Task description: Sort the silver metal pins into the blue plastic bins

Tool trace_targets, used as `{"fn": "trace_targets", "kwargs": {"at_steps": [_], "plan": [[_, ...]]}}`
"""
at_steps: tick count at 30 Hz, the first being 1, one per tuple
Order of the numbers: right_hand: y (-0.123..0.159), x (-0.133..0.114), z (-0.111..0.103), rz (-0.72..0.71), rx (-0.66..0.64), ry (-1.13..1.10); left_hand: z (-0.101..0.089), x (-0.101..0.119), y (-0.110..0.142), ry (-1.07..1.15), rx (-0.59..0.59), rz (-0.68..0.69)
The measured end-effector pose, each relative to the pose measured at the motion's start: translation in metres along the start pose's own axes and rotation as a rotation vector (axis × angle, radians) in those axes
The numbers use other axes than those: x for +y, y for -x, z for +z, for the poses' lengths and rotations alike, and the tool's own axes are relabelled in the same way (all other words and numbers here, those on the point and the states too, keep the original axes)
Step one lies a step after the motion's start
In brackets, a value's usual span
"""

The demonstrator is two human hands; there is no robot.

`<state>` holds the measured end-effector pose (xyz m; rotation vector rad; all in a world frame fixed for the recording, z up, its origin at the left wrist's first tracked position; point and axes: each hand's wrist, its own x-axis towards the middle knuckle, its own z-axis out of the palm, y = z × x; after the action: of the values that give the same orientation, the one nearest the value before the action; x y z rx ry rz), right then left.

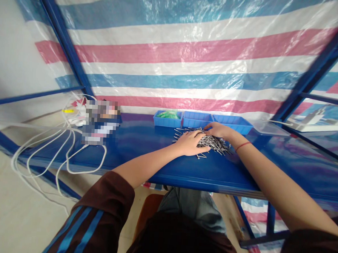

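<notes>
1. Two bare hands work at a heap of slender, nail-like metal fasteners [217, 145] on the blue table [145, 140].
2. Readable markings: a yellow strip [69, 111] on the bundled white cables [67, 166] is too small to read. A pixelated patch [99, 123] conceals the items beside the cables, along with any print on them. The left sleeve [108, 199] carries three blue stripes.
3. Left hand [191, 142]: palm down on the left side of the heap, fingers extended, thumb set apart from them; the grip is relaxed rather than clenched. Fasteners show between thumb and forefinger, and several project beyond the fingers.
4. Right hand [217, 129]: placed over the far side of the heap, fingers bent downward. It cannot be told whether the fingers close on any piece. A thin red band [243, 146] encircles the wrist.
5. Fastener position: beneath and between both hands, with loose ends spreading toward the near table edge.
6. Adjacent items: three blue bins stand in a row behind the heap. The left bin [168, 121] contains green material [168, 114]; the right bin [234, 124] stands just behind the right hand.
</notes>
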<state>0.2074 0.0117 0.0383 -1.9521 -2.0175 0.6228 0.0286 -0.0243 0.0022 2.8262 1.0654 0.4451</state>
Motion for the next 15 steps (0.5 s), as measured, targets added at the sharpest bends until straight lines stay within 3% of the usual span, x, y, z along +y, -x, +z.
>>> {"fn": "trace_targets", "kwargs": {"at_steps": [5,10,15], "plan": [[0.004,-0.004,0.003,-0.048,0.046,0.029,0.001,-0.001,-0.001,-0.006,-0.016,-0.006],[0.008,-0.011,0.006,-0.033,0.11,0.312,0.001,-0.002,-0.001,0.001,-0.01,-0.001],[0.008,-0.01,0.002,-0.059,0.05,0.253,0.001,-0.002,-0.001,0.005,-0.007,0.002]]}}
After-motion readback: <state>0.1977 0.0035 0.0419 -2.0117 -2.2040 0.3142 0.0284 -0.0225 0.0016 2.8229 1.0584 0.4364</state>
